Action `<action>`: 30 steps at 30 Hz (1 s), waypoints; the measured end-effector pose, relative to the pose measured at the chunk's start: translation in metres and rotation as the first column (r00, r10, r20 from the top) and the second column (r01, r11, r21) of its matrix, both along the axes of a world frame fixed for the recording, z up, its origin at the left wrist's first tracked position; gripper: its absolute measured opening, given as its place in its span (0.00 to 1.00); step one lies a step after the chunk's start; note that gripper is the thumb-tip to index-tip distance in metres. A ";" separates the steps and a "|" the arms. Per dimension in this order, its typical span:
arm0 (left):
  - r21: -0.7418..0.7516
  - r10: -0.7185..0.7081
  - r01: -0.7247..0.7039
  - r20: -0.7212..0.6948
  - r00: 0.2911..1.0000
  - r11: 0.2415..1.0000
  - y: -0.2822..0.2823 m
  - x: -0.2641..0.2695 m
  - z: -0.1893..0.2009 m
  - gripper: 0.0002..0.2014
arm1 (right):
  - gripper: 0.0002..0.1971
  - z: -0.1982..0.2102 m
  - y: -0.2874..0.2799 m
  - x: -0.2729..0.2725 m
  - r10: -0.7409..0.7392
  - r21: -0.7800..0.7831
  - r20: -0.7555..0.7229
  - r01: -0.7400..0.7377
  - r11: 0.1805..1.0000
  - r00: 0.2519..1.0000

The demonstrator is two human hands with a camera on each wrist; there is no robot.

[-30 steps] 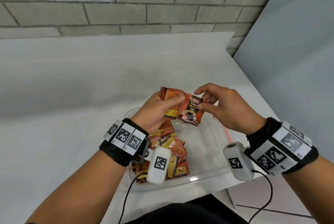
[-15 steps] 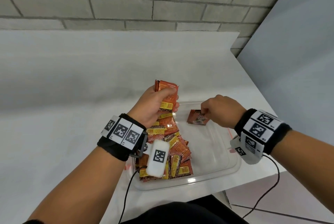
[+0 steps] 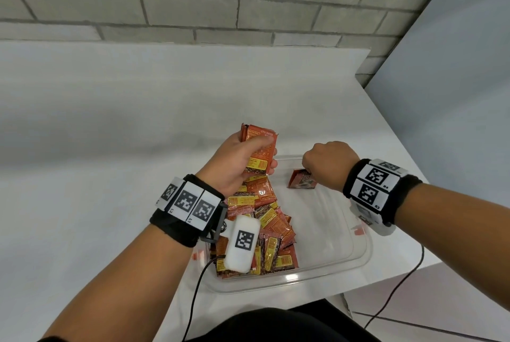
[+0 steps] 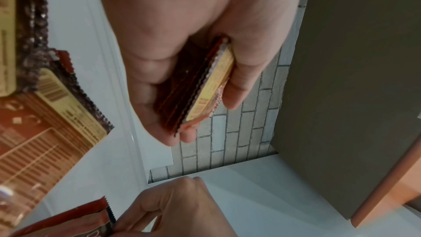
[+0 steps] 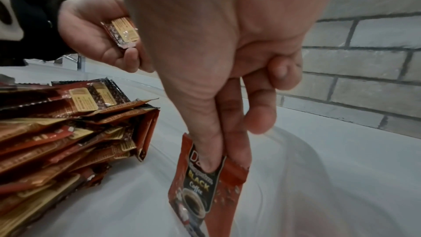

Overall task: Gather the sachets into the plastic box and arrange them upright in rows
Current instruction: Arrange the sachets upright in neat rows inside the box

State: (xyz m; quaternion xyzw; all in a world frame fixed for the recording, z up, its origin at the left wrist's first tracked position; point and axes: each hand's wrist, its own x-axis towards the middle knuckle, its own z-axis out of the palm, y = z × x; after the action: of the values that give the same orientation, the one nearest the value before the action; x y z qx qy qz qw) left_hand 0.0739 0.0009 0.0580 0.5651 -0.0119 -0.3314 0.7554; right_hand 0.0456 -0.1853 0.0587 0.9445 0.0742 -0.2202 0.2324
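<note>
Pinching one sachet [image 5: 200, 183] by its top edge, my right hand [image 3: 328, 165] stood it upright at the plastic box's [image 3: 339, 264] far end, I judged to start a row. My left hand [image 3: 237, 165] gripped a small stack of sachets [image 4: 200, 86] as ready supply above the loose heap [image 3: 262, 231]. Only the left wrist view showed several layered edges there; the head view suggested one. The box sat on the counter [image 3: 110, 176].

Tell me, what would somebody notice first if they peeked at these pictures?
Probably the jumbled heap of red-and-gold coffee sachets filling the left side of the clear plastic box. Next, the left hand gripping a small stack of red sachets above the heap, and the right hand pinching a single red coffee sachet upright near the box's far end.
</note>
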 end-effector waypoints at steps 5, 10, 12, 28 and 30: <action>-0.001 -0.005 0.005 -0.005 1.000 1.000 0.000 0.001 -0.001 0.05 | 0.18 0.002 0.005 0.001 0.054 -0.047 0.006 -0.054 0.997 0.999; -0.001 0.002 -0.002 -0.013 1.000 1.000 -0.001 0.002 -0.002 0.06 | 0.19 0.006 0.010 0.000 0.071 -0.090 0.005 -0.070 0.993 0.997; -0.002 0.000 0.000 -0.010 1.000 1.000 -0.001 0.002 -0.002 0.06 | 0.19 0.007 0.012 -0.001 0.071 -0.102 0.015 -0.069 0.992 0.997; -0.026 -0.049 0.046 -0.081 0.996 0.999 -0.003 0.002 -0.005 0.05 | 0.06 0.047 -0.033 -0.009 -0.468 0.740 0.201 0.180 0.648 0.861; -0.044 -0.093 0.090 -0.064 0.994 0.995 -0.006 0.000 -0.004 0.05 | 0.05 0.054 -0.033 -0.015 -0.537 0.860 0.130 0.174 0.479 0.834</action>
State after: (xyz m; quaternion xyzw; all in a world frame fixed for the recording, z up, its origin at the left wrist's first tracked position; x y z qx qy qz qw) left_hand 0.0743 -0.0051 0.0541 0.5369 -0.0195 -0.3840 0.7510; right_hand 0.0303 -0.2185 0.1123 0.9576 -0.0815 -0.0149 -0.2758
